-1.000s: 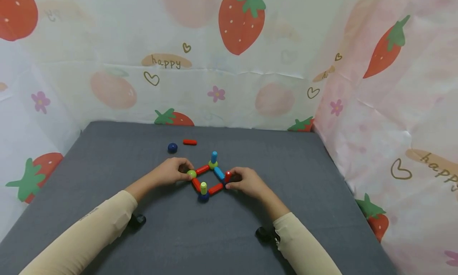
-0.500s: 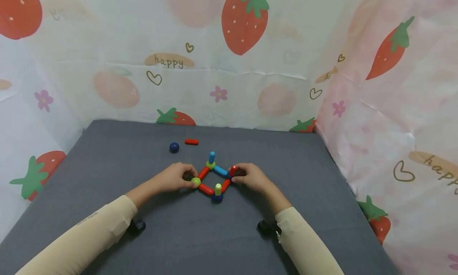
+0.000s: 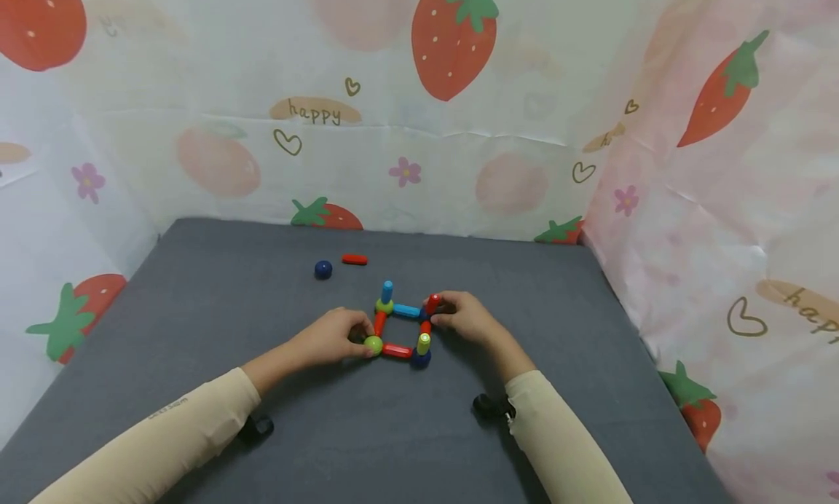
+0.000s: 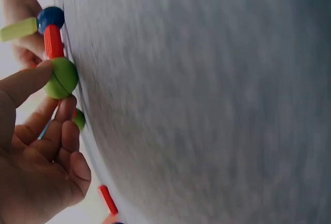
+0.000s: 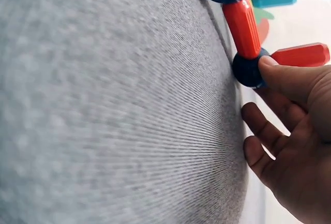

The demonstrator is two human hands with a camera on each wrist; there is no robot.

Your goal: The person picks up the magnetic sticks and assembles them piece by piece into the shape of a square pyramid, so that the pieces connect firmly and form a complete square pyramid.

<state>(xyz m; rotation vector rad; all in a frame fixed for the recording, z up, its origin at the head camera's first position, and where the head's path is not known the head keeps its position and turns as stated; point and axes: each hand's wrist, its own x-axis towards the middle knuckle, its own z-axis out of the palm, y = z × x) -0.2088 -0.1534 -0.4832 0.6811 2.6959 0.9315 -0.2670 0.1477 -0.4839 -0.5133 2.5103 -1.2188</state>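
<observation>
Four-sided on the table, a toy frame of coloured rods and balls lies between both hands. My left hand (image 3: 337,336) pinches its near-left green ball (image 4: 62,79) between thumb and fingers. At the far-right corner, my right hand (image 3: 470,319) pinches a dark blue ball (image 5: 247,70), from which a red rod (image 5: 302,55) stands up. The near-right dark blue ball (image 3: 421,358) carries an upright yellow-green rod (image 3: 424,343). On the far-left green ball (image 3: 384,307) stands a blue rod (image 3: 387,292). Red rods (image 3: 397,351) and one blue rod (image 3: 407,312) form the sides.
Beyond the frame, a loose dark blue ball (image 3: 323,269) and a loose red rod (image 3: 355,259) lie on the grey tabletop (image 3: 524,285). A strawberry-printed curtain (image 3: 367,162) hangs behind and along both sides.
Both hands have turned the frame counterclockwise as seen from above: the left hand's ball came nearer and rightward, the right hand's ball went farther away. The loose ball and rod stayed put.
</observation>
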